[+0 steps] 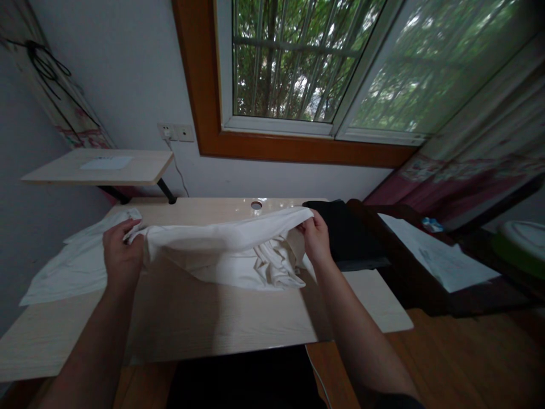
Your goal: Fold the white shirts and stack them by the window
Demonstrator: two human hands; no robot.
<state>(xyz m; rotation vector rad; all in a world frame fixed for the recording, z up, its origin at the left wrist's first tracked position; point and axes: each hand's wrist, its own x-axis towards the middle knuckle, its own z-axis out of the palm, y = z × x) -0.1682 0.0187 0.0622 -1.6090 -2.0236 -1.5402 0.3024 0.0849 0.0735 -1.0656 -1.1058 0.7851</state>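
Note:
A white cloth garment [221, 241] is stretched between my two hands above the desk [183, 329]. My left hand [123, 250] is closed on its left end, thumb and fingers pinching the fabric. At the other end, my right hand [315, 236] grips the upper corner. The top edge runs nearly straight from hand to hand, and the lower part bunches in folds on the desk towards the right. Its exact kind cannot be made out. Another stretch of white fabric [72, 267] lies left of my left hand; whether it joins the held piece is hidden.
A small raised shelf [145, 165] with a paper on it stands at the back left. Folded black cloth [353, 238] lies at the desk's right end. Beyond it, a dark cabinet bears a white sheet [438, 255]. A barred window is behind the desk.

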